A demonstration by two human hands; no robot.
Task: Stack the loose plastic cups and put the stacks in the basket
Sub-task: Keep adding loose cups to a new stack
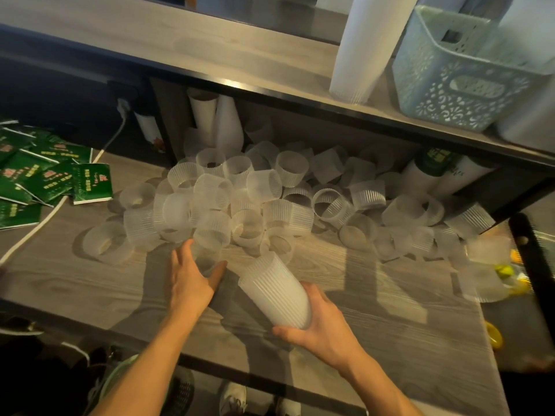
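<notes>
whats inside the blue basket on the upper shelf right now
The basket stands on the upper shelf beside a tall cup stack. Through its open top only the inner walls show, no stacks visible. Its floor is hidden by the near wall, so that part stays unknown.

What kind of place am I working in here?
Probably a drinks shop or cafe storage shelf, though that is a guess: a heap of loose plastic cups on the wooden shelf, tall cup stacks beside a basket above, and green packets at the left.
</notes>
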